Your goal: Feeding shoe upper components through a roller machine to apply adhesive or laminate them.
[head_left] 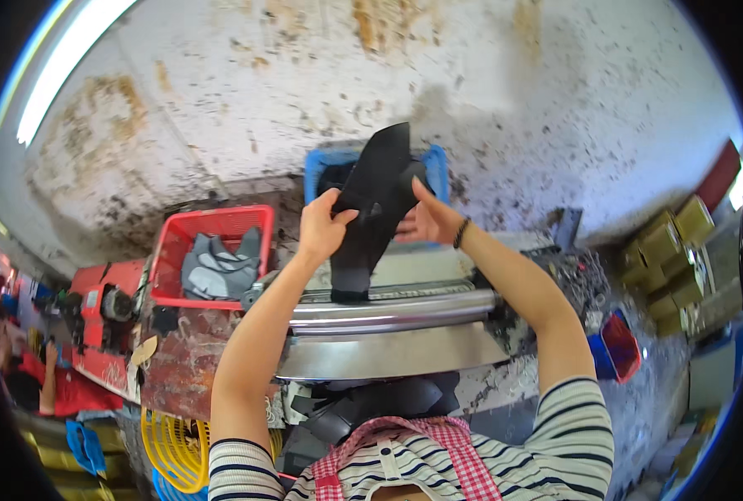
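two hands, left hand [321, 227] and right hand [426, 221], each grip pinching one black piece [376, 204].

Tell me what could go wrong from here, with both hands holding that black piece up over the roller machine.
1. The black piece hangs with its lower end close to the metal rollers; if they turn, it might be drawn in crooked.
2. The left hand and right hand grip only its upper part, so it could slip down.
3. Loose dark pieces piled at the machine's near edge might slide off.
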`<state>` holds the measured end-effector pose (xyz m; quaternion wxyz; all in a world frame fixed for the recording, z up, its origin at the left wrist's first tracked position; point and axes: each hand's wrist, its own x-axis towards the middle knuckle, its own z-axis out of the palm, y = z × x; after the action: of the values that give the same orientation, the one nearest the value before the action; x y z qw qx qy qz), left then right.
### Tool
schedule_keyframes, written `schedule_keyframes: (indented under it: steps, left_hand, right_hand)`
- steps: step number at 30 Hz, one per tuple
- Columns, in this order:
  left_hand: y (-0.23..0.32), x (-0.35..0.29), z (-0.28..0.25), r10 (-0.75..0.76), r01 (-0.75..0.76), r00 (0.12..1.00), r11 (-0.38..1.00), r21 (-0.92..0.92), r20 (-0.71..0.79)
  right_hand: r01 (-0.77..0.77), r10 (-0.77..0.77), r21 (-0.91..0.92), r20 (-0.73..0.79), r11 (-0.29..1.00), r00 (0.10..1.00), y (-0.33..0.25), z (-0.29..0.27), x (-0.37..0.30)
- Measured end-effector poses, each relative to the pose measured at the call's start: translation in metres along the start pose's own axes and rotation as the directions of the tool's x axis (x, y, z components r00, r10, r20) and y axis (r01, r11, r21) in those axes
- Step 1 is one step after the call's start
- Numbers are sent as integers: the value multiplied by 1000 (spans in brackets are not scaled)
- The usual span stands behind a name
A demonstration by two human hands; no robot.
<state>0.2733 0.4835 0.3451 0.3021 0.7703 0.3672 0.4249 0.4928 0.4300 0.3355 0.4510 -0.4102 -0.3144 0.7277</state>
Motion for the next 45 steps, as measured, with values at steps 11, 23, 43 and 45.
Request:
schedule_keyframes:
  steps: [11, 23, 43, 45]
  left_hand:
    - [153, -154, -196, 57, -71, 808, 997, -1, -587]
    - [75, -286, -89, -323, 499, 773, 841, -209, 546]
    - [36, -335, -5, -408, 228, 814, 879, 419, 413]
    - [18, -348, -4, -413, 271, 880, 842, 465, 234]
  right_hand:
    - [917, -728, -387, 599, 101, 333, -47, 143, 73]
    - [676, -58, -699, 704, -235, 708, 66, 150, 160]
    - [392, 387, -917, 334, -80, 860, 53, 9, 42]
    - [379, 300, -926, 364, 10, 882, 46, 4, 45]
